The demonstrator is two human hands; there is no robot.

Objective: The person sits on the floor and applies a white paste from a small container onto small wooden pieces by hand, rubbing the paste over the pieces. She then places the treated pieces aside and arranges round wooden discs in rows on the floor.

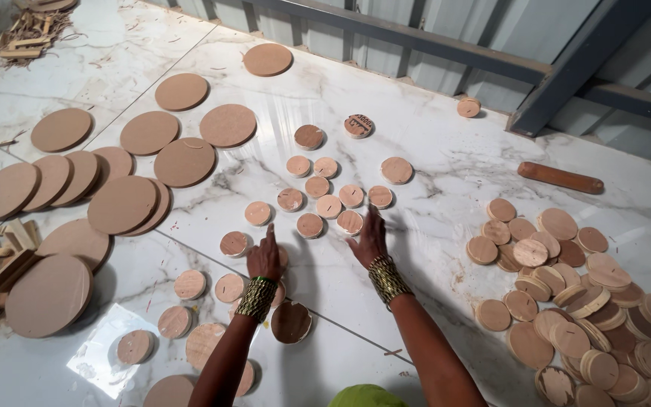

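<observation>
- Work in hand, as judged: small round wooden discs, pale tan with a short slot cut in the face [329, 206], are being spread out flat on a white marble-patterned floor [446, 173].
- Left hand [264, 258]: palm down, fingers [270, 232] close together and pointing away from the person; it grips nothing. It rests over discs of the near group, with one small disc [233, 243] just beside it on its left.
- Right hand [369, 240]: palm down, fingers [371, 216] slightly apart and extended; nothing is clamped. The fingertips reach the near edge of the cluster, just beside the disc at [349, 221] and below the disc at [380, 197].
- Both wrists carry stacked gold-coloured bangles [386, 280].
- Whether either palm presses a disc cannot be told; the hands hide what lies beneath.
- Advice for the step: slide each disc flat under light pressure, keep them face up and apart from their neighbours, and avoid overlap.
- Surroundings: large brown fibreboard circles [184, 162] lie to the left, some overlapping; a loose heap of thicker wooden discs [566, 301] lies well apart to the right; a brown wooden rod [560, 178] lies beyond that heap.
</observation>
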